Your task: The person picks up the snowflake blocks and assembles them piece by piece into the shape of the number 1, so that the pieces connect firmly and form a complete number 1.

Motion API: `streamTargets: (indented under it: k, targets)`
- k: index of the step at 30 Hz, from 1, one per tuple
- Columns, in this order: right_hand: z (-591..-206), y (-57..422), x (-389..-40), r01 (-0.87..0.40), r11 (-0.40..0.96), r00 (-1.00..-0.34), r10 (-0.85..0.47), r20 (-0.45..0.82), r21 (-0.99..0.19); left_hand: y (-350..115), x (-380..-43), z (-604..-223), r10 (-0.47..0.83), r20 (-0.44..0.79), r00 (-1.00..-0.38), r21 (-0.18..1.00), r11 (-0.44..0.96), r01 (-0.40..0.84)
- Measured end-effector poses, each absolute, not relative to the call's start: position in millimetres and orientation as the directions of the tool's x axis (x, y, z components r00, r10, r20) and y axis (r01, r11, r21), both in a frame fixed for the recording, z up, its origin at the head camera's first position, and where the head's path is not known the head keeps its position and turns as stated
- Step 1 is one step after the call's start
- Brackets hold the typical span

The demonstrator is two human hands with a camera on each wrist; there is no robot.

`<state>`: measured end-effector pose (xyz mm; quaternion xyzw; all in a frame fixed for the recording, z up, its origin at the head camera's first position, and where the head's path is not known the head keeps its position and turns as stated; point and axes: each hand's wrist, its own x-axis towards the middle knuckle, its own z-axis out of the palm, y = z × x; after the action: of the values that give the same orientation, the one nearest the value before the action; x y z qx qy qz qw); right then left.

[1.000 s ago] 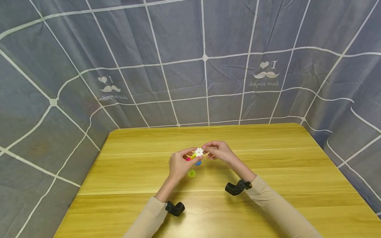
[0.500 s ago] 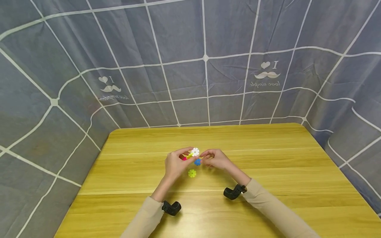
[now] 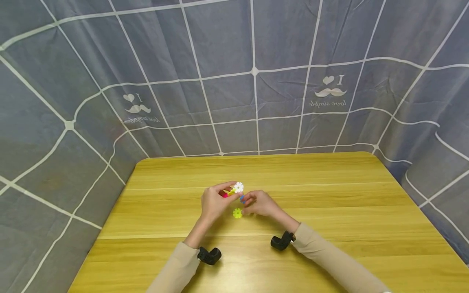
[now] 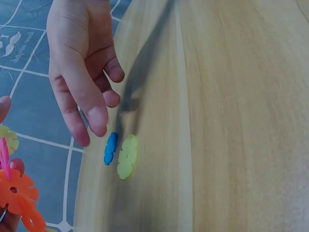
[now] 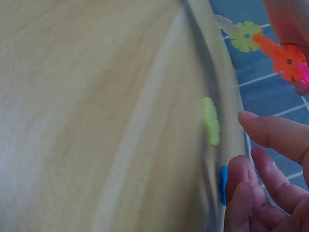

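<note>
A chain of flower-shaped plastic interlocking discs is held by my left hand, above the table. Its white disc sticks out past the fingertips. Behind that, the right wrist view has a yellow-green disc, orange discs and a pink one joined in a row. My right hand, thumb and fingers apart, hovers over two loose discs with nothing in its grasp. The blue disc lies beside the loose yellow-green disc. My right fingers partly hide the blue disc in the head view.
The wooden table spreads out around both hands. A grey curtain with white lines hangs behind it and along the sides. Black wrist cameras sit on both forearms.
My right hand has left the white disc and come down toward the person, over the loose discs. My left hand has shifted slightly left with the chain.
</note>
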<state>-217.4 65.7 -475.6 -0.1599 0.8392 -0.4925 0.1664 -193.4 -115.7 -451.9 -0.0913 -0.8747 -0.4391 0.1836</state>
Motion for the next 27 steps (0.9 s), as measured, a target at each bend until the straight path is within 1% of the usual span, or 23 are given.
streamTargets:
  k: [3, 10, 17, 21, 27]
  targets:
    - [-480, 60, -216, -0.118, 0.5, -0.896, -0.426, -0.124, -0.858, -117, -192, -452, -0.003, 0.4, -0.916, 0.736, 0.596, 0.32]
    - [-482, 51, -213, -0.194, 0.609, -0.898, -0.426, -0.11, -0.769, -119, -191, -452, -0.014, 0.405, -0.914, 0.734, 0.601, 0.316]
    - [-480, 44, -212, -0.183, 0.716, -0.914, -0.376, -0.151, -0.674, -120, -189, -452, -0.007, 0.407, -0.913, 0.729, 0.606, 0.32]
    - [-479, 44, -212, -0.188, 0.736, -0.914, -0.374, -0.16, -0.65, -120, -189, -452, -0.009, 0.403, -0.915, 0.728, 0.609, 0.315]
    - [-480, 45, -214, -0.205, 0.716, -0.9, -0.405, -0.158, -0.667, -121, -189, -453, -0.01, 0.401, -0.916, 0.729, 0.608, 0.313]
